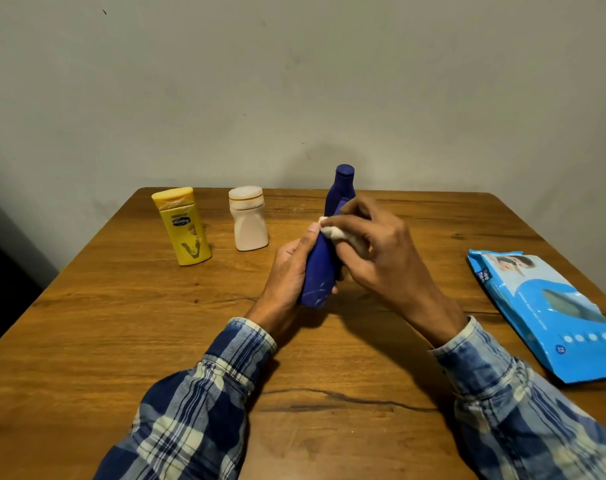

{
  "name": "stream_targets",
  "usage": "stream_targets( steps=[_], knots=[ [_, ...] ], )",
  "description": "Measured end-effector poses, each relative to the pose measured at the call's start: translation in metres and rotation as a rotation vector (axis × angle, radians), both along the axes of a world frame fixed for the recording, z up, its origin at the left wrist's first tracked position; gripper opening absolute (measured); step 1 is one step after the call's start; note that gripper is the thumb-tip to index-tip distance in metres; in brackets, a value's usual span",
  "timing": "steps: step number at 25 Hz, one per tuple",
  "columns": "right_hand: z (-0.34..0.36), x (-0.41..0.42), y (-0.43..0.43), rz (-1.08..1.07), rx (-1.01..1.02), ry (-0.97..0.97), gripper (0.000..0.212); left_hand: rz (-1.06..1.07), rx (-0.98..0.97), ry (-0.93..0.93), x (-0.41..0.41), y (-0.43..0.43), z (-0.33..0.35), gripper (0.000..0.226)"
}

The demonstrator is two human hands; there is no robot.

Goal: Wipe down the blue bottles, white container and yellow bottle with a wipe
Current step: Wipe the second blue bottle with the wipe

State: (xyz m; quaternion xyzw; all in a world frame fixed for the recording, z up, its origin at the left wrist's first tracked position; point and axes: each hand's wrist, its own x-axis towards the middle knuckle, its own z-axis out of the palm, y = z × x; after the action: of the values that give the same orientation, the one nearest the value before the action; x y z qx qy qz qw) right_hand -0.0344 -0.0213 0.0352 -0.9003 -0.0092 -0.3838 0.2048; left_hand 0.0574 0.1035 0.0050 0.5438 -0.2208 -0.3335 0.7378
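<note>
Just now the left grip (289, 268) curls round the blue bottle (317, 275) low down, its long axis tilted away. The right grip (377, 247) pinches the wipe (332, 232) against the upper part, so strokes likely run down toward the base.

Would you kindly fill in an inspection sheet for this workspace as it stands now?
Surface: wooden table, with a dark crack line near the front.
Job's things: held blue bottle tilted; rear blue bottle upright behind the hands; white container and yellow bottle upright at left; wipe against the held blue bottle.
Clutter: wipes pack lying flat at right.
Hands: left hand grips the held blue bottle; right hand pinches the wipe onto it.
Cables: nothing seen.
Surroundings: plain grey wall behind the table.
</note>
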Motion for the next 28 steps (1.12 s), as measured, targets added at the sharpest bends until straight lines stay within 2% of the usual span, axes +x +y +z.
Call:
stream_targets(
  steps=[1, 5, 9, 12, 15, 17, 20, 24, 28],
  knots=[
    [0.0, 0.0, -0.001, 0.018, -0.015, 0.012, 0.025, 0.003, -0.008, 0.008, -0.001, 0.0, 0.001, 0.042],
    [0.003, 0.0, -0.009, -0.165, 0.145, -0.166, 0.025, -0.022, 0.026, -0.032, 0.001, -0.001, 0.001, 0.045],
    [-0.003, 0.001, -0.003, -0.005, 0.048, -0.076, 0.028, -0.025, -0.066, 0.08, 0.001, 0.002, 0.0, 0.051],
    [-0.001, 0.001, -0.014, -0.081, 0.219, -0.19, 0.023, -0.102, -0.151, 0.174, 0.002, 0.005, 0.003, 0.058],
    [-0.006, 0.0, -0.01, -0.025, 0.216, -0.167, 0.022, -0.125, -0.198, 0.232, 0.007, 0.006, 0.004, 0.059],
    [-0.007, 0.002, -0.005, 0.021, 0.229, -0.179, 0.022, -0.141, -0.195, 0.26, 0.01, 0.006, 0.003, 0.061],
    [-0.005, 0.004, -0.004, -0.038, 0.399, -0.268, 0.021, -0.173, -0.139, 0.266, 0.007, 0.005, 0.004, 0.059],
    [-0.01, 0.0, 0.004, -0.002, 0.322, -0.243, 0.023, -0.198, -0.124, 0.282, 0.006, 0.007, 0.005, 0.058],
    [-0.008, 0.0, -0.004, -0.026, 0.464, -0.29, 0.023, -0.226, -0.099, 0.32, 0.002, 0.007, 0.006, 0.058]
  ],
)
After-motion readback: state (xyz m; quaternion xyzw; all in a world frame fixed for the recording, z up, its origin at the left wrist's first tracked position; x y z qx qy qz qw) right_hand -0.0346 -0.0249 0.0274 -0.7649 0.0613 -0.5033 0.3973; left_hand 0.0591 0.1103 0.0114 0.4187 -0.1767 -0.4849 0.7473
